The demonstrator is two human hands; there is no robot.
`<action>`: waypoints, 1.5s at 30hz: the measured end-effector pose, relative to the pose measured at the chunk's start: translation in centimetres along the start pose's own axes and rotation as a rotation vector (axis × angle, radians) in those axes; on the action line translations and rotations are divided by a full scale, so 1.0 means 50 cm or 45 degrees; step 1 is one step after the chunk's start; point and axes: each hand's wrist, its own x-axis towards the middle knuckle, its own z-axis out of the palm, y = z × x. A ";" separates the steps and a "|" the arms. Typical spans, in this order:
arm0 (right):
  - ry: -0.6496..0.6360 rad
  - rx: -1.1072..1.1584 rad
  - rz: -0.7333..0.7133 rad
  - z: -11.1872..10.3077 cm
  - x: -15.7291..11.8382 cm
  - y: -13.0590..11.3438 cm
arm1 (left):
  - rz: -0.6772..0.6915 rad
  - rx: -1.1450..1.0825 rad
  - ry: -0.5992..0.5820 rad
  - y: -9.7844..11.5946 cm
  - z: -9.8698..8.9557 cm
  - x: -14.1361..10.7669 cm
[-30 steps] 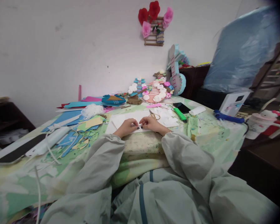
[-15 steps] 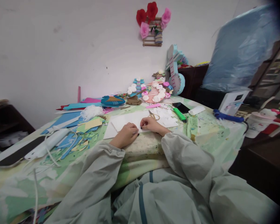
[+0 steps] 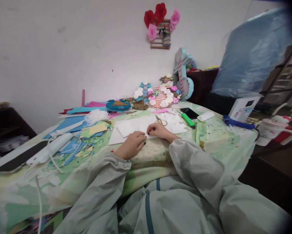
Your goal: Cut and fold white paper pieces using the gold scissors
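Observation:
My left hand (image 3: 132, 145) rests at the table's near edge, its fingers curled together around the edge of a small piece of white paper (image 3: 146, 135). Close beside it, my right hand (image 3: 159, 132) pinches the same small piece between thumb and forefinger; most of it is hidden by the fingers. Beneath and beyond both hands lie white sheets (image 3: 115, 137), with a smaller folded-looking white piece (image 3: 125, 129) on top. Scissors with gold-coloured handles (image 3: 163, 122) lie just beyond my right hand.
Paper scraps (image 3: 85, 151), white string (image 3: 97, 116) and a power strip (image 3: 50, 149) lie left. Rightward are a green cutter (image 3: 187, 120), a phone (image 3: 189, 113), a blue glue gun (image 3: 238, 123) and a cup (image 3: 267, 131). Decorated crafts (image 3: 161, 97) stand at the back.
My left hand has shifted slightly down, uncovering more of the white piece beyond it. My right hand keeps its pinch. The view has moved a little.

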 end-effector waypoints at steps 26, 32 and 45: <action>0.000 -0.084 0.045 -0.002 0.001 0.008 | -0.169 0.043 -0.198 0.012 -0.003 0.008; -0.001 -0.067 0.038 -0.002 0.004 0.017 | -0.177 0.039 -0.192 0.011 0.000 0.010; 0.061 -0.117 0.093 -0.008 0.004 0.001 | -0.201 0.132 -0.250 0.037 0.000 0.000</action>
